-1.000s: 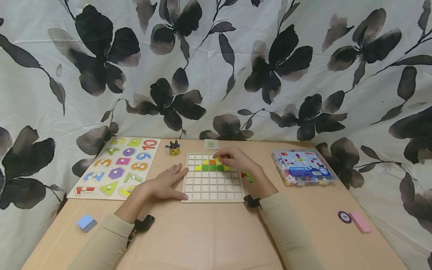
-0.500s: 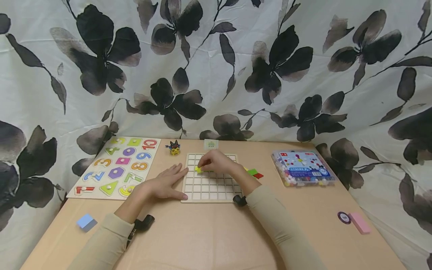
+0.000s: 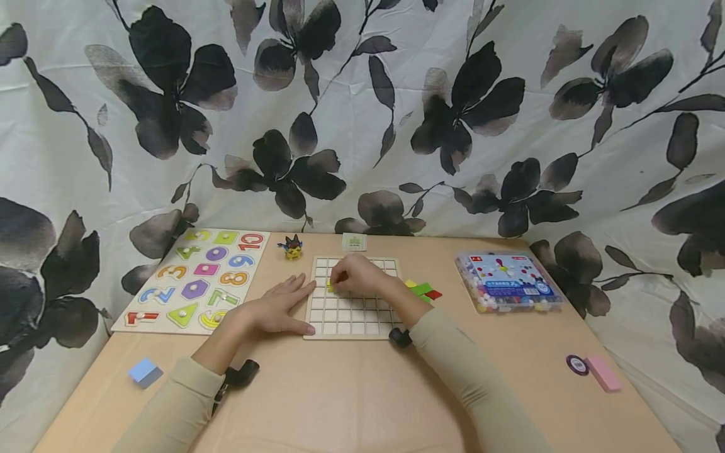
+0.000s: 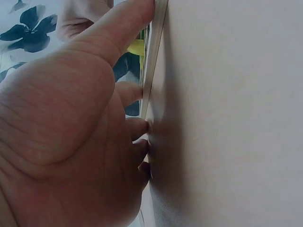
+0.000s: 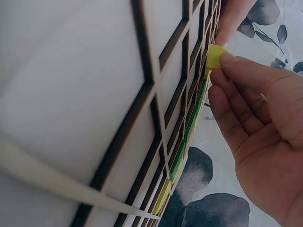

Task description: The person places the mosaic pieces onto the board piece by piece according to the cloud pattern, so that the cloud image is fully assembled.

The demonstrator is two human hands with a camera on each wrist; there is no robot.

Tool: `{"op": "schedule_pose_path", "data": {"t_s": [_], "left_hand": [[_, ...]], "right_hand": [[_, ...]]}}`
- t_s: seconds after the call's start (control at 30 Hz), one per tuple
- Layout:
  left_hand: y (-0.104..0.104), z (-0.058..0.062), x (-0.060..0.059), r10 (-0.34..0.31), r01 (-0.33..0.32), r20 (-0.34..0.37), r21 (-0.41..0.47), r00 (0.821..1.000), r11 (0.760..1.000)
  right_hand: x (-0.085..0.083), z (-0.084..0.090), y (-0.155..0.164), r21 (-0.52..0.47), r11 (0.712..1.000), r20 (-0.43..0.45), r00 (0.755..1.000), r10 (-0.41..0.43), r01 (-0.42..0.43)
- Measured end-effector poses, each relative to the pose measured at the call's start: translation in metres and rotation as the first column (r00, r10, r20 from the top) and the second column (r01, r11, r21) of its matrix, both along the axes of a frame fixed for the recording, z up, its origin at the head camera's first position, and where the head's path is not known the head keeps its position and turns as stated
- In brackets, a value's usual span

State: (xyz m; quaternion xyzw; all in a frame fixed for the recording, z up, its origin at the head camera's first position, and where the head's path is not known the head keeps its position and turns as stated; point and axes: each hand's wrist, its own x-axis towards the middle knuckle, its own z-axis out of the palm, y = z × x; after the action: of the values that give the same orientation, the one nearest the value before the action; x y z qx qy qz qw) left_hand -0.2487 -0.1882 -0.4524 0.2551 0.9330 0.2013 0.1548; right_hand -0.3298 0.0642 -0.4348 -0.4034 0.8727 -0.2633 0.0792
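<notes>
A white wooden grid board (image 3: pixel 351 322) lies on the tan table. My left hand (image 3: pixel 286 305) rests flat on the table, fingers straight, with its fingertips against the board's left edge (image 4: pixel 154 61). My right hand (image 3: pixel 340 282) hovers over the upper left part of the board and pinches a small yellow piece (image 3: pixel 330 287) between thumb and fingers. In the right wrist view the yellow piece (image 5: pixel 215 56) is held just above the grid cells (image 5: pixel 156 123), beside a row of green and yellow pieces (image 5: pixel 182 151) set in the board. This hand hides most of that row in the head view.
Loose green, red and yellow pieces (image 3: pixel 423 290) lie right of the board. A number puzzle (image 3: pixel 195 280) sits at the left and a bead box (image 3: pixel 508 281) at the right. A small figure (image 3: pixel 292 247), a card (image 3: pixel 354 241), a blue block (image 3: pixel 144 372) and a pink block (image 3: pixel 603 372) lie around.
My right hand has moved left across the board, from the right end of the coloured row to its left end, and now covers the row. The left hand has not moved.
</notes>
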Motion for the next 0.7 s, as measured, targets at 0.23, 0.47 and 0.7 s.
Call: {"op": "schedule_pose_path", "data": {"t_s": [0.23,0.47,0.7], "left_hand": [[0.0001,0.0002,-0.0012,0.003,-0.003,0.004,0.006,1.000,1.000],[0.0005,-0.0011,-0.0017,-0.002,0.002,0.012,0.006,1.000,1.000],[0.0013,0.0006,-0.0014,-0.004,0.004,0.015,0.003,1.000,1.000]], "right_hand": [[0.0042,0.0018,0.0011,0.004,0.998,0.060,0.996,0.062,-0.062],[0.0024,-0.0036,-0.0023,0.047,0.996,0.011,0.997,0.070,-0.071],[0.0029,-0.0041,-0.0046,0.081,0.995,-0.057,0.997,0.057,-0.052]]}}
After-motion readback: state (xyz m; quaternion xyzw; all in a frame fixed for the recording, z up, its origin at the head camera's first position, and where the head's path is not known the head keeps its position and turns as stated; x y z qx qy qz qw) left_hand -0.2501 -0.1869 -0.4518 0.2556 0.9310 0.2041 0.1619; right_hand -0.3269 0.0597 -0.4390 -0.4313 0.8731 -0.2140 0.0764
